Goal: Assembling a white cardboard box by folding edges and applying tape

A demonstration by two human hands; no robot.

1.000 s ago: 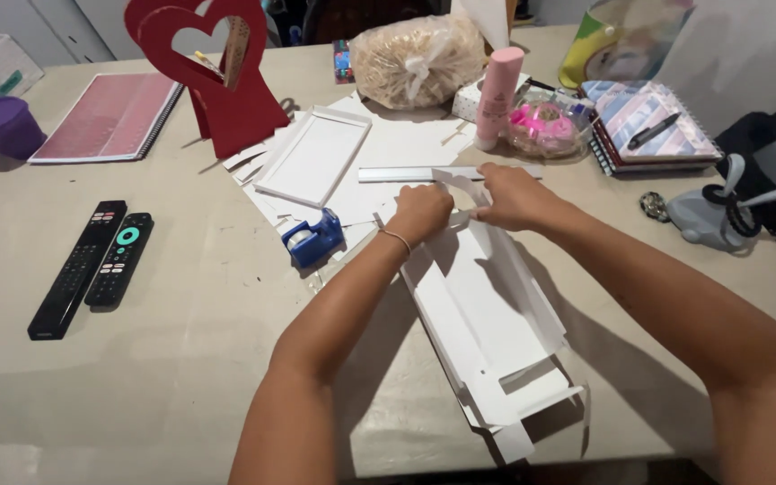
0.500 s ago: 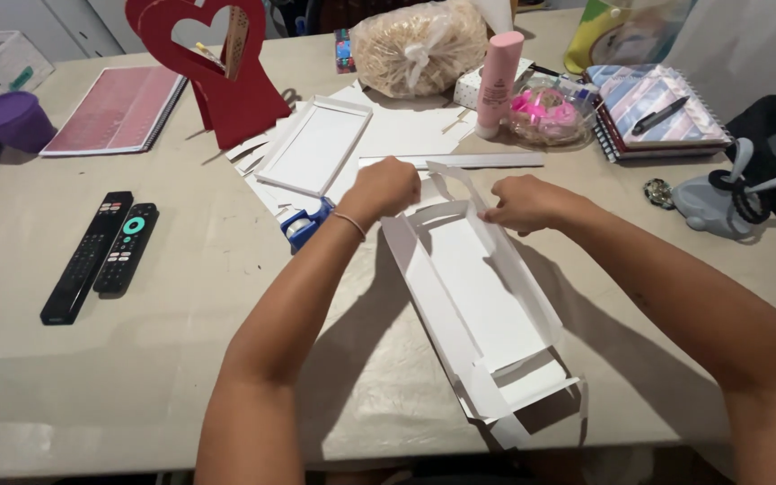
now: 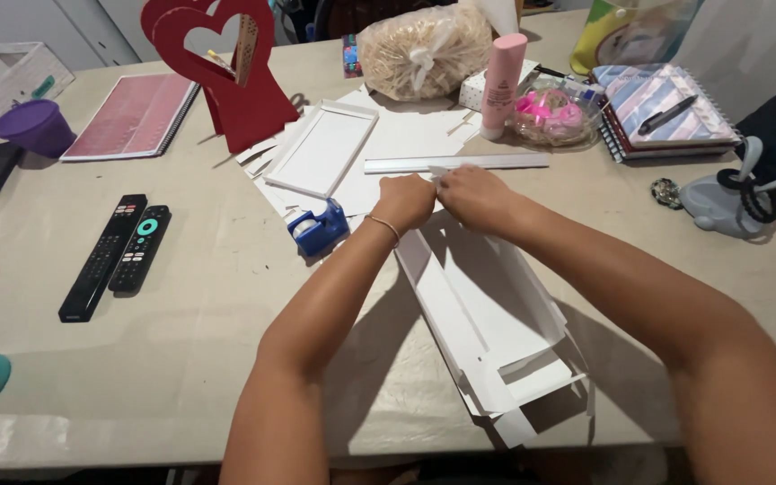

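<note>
Lying lengthwise on the beige table point(image 3: 226, 359) in front of the person, a long white cardboard box point(image 3: 487, 332) is running from the near table edge, where its flaps are splaying open, up to the hands at its far end. The left hand point(image 3: 403, 201) is curling over the far left corner of the box, fingers bunched together and pinching the card there, a thin bracelet showing on the wrist. The right hand point(image 3: 473, 195) is pressing down just beside it, touching it, with fingers closed on the same far edge, though exactly what the fingertips are gripping is hidden beneath the knuckles. Just beyond the hands a long pale ruler point(image 3: 460, 163) is lying crosswise on loose white sheets. A blue tape dispenser point(image 3: 318, 228) is sitting just left of the left wrist. Farther left, two black remote controls point(image 3: 119, 253) are resting side by side. A red heart-shaped stand point(image 3: 240, 85) is standing upright at the far side.
</note>
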